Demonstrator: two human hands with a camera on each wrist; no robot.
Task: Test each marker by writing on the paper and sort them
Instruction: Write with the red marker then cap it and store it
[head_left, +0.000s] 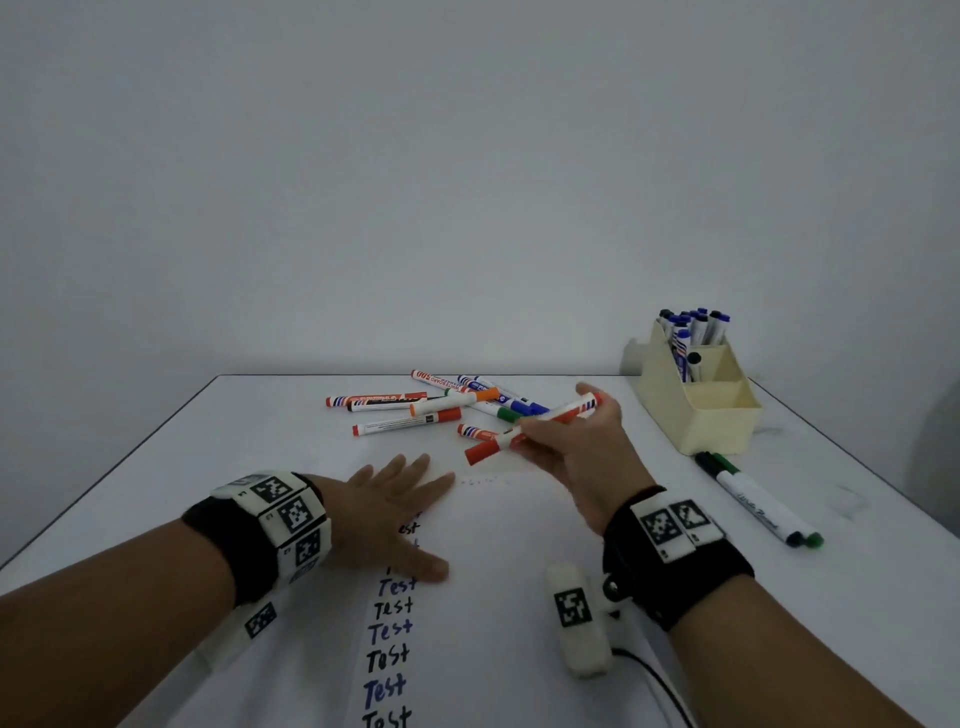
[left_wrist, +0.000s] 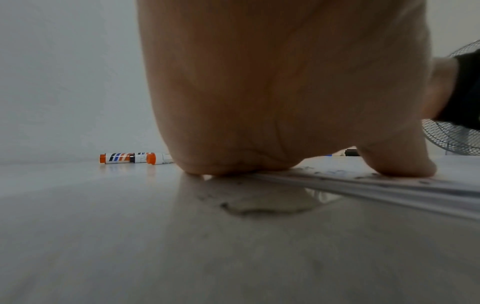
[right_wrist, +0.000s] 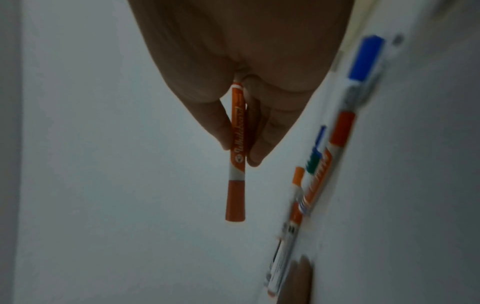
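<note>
Pinching a capped orange-and-white plastic whiteboard marker (head_left: 532, 430) in the right hand (head_left: 587, 452), lifted above the white sheet of paper (head_left: 498, 587) being pressed by the flat, spread left hand (head_left: 384, 514), cap pointing down-left, long axis slanting; next, probably uncapping while keeping the paper pinned.

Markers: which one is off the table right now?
The red-capped marker held by the right hand; the other loose markers lie on the table.
</note>
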